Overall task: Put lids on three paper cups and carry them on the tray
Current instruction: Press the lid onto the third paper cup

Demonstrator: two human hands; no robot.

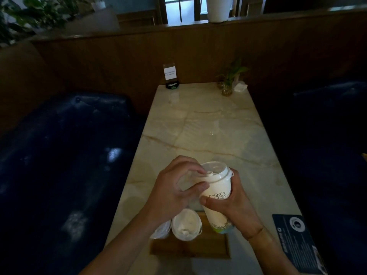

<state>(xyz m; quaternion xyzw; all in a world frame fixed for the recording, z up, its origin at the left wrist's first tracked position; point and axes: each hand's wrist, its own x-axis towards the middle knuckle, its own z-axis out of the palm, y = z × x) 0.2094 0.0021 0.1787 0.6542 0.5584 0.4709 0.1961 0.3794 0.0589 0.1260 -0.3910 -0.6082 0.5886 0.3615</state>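
Observation:
My right hand (236, 207) grips a tall white paper cup (217, 192) with a printed pattern, holding it tilted above the wooden tray (214, 247). A white plastic lid (216, 171) sits on the cup's rim. My left hand (174, 187) pinches that lid's near edge with thumb and fingers. A second cup with a white lid (186, 225) stands on the tray below my hands. Left of it, part of a third lidded cup (160, 231) shows under my left forearm.
The marble table (208, 126) stretches ahead, with a card stand (170, 76), a small plant in a glass (228, 80) and a crumpled tissue (240, 86) at its far end. A dark menu card (296, 241) lies at the right. Dark blue benches flank the table.

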